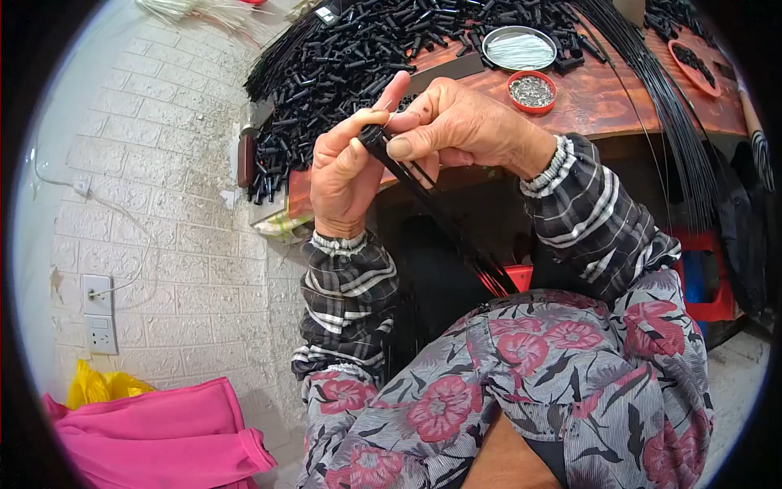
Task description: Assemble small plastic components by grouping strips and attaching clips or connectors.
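In front of my chest, my left hand (pixel 352 163) is closed round the top of a short black tubular piece (pixel 375 135). From it a bundle of thin black rods (pixel 452 224) slants down to the right, toward my lap. My right hand (pixel 464 126) is closed beside the tube, its thumb tip against the upper part of the bundle. A short rod end sticks out below the right fingers. Whatever this hand pinches is too small and covered to make out. Both index fingers meet above the tube.
Across the wooden table (pixel 603 106) lies a heap of black tubes (pixel 350 65). A metal dish of white sticks (pixel 519 49) stands near a red dish of small metal pieces (pixel 532 91). Long black rods (pixel 680 130) overhang the right edge. Pink cloth (pixel 163 440) lies lower left, beside a white brick-patterned wall (pixel 179 236).
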### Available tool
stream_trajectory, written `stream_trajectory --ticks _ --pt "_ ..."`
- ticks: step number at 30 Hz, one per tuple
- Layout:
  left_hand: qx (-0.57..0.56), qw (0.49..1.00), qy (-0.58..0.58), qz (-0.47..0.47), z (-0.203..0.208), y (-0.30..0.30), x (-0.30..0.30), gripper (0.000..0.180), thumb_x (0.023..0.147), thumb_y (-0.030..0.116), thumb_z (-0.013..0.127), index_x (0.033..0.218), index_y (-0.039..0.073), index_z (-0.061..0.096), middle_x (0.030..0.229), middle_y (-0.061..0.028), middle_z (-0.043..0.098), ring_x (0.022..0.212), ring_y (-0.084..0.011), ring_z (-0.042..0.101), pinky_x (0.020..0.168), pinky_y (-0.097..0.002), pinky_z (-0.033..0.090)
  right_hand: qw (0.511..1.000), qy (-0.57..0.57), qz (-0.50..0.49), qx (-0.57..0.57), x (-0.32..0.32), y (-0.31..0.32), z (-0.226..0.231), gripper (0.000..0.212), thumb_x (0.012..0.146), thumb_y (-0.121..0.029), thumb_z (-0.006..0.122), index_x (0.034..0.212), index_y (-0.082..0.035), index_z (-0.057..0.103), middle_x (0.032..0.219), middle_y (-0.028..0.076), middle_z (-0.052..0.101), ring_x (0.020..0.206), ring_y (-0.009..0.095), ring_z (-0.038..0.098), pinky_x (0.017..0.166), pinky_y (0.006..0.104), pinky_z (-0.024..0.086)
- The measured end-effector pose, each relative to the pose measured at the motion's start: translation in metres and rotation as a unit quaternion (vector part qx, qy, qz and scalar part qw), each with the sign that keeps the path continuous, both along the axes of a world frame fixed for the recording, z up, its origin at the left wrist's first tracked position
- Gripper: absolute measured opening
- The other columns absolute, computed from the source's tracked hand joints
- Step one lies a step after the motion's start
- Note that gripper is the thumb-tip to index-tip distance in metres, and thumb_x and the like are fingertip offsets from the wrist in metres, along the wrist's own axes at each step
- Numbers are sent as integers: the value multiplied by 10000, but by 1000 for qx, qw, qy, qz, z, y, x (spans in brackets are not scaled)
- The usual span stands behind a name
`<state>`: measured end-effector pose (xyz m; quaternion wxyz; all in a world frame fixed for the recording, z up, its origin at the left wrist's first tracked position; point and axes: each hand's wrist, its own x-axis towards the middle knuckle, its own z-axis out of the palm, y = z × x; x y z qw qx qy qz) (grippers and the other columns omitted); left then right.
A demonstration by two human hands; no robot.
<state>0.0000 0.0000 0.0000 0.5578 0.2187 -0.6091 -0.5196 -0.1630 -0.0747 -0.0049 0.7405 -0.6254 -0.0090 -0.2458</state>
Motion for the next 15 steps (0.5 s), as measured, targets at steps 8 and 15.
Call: stream_trajectory --ticks 8,15 --pt "59 983 118 124 6 11 -15 288 795 62 554 1056 -58 544 1079 -230 542 1067 -263 499 915 -335 383 994 14 -99 41 4 1 -5 226 766 -214 653 818 6 647 569 35 579 391 20 428 344 143 300" --pt "67 956 41 284 17 5 -42 215 791 -8 543 997 -58 578 955 -143 606 854 -180 587 832 -277 440 924 12 -303 -234 -6 4 3 181 734 -170 676 712 5 637 557 -43 515 506 11 406 427 187 289"
